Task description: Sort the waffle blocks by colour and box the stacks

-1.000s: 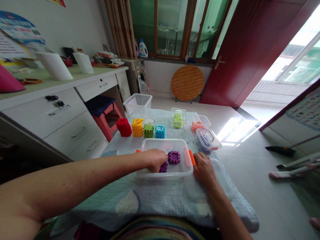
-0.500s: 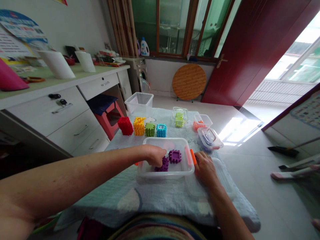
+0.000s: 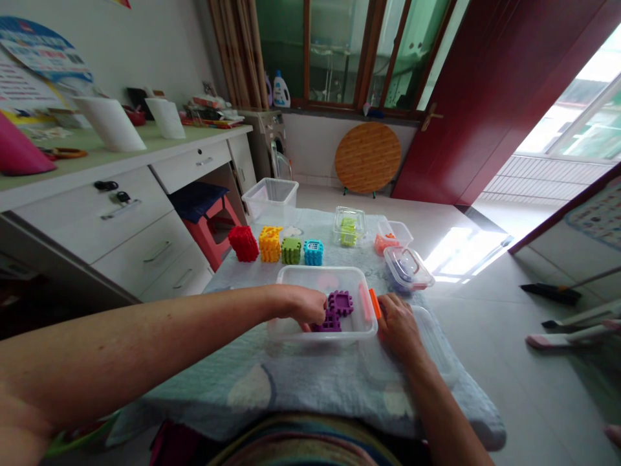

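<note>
A clear plastic box (image 3: pixel 291 337) stands open in front of me, with purple interlocking block pieces inside. My left hand (image 3: pixel 309 305) reaches into it, fingers curled down on one purple block piece (image 3: pixel 332 321) with a grid pattern; the fingertips are partly hidden. Touching that piece is another purple block piece (image 3: pixel 342 302) with a square recess, lying toward the back. At the box's right end, my right hand (image 3: pixel 396 318) grips the orange latch (image 3: pixel 374 303), its fingers bent. Below this hand a clear lid (image 3: pixel 434 336) lies flat on the cloth.
Behind the box stand red (image 3: pixel 243 244), yellow (image 3: pixel 270 244), green (image 3: pixel 291 251) and blue (image 3: pixel 313 253) block stacks. Small containers, one a lidded box (image 3: pixel 409 267), are at the right. A clear bin (image 3: pixel 272 197) stands at the table's back left.
My left hand has shifted slightly right inside the box, and the nearer purple piece has moved right with it, up against the other piece. My right hand stays at the latch.
</note>
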A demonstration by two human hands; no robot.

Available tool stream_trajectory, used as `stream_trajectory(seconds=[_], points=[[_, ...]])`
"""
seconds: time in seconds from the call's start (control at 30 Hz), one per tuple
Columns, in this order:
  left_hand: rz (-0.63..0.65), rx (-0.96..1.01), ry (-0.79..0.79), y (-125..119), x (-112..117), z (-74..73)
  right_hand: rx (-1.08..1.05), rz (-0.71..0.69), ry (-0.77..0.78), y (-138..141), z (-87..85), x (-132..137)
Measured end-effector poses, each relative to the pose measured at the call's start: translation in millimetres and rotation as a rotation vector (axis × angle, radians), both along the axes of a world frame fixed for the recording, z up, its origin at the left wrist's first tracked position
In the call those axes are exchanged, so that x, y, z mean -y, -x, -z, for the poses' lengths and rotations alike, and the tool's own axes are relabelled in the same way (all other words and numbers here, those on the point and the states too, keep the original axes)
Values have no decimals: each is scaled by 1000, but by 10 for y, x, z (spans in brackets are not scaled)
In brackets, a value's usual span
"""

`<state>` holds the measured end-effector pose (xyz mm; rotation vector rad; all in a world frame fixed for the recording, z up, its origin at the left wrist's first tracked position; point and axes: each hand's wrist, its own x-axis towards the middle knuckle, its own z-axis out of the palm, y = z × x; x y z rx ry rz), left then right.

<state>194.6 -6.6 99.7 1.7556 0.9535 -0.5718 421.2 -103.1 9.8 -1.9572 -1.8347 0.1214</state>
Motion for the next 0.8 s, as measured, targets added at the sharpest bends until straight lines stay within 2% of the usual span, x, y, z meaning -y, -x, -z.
stream_trajectory(seconds=[0.13,0.3,0.43,0.63,0.8], points=[[19,61,10,-18,-3,38,4,-4,10,-2,-3,-4],[83,34,-96,-1,5,-22,9,-1,18,4,-6,-3],[167,4,-164,-3,-6,-10,8,4,14,14,-14,0],[353,0,-443,-49,4,34,-12,1,11,2,0,-9],[386,11,-450,-39,16,38,-15,5,16,-3,6,-10]])
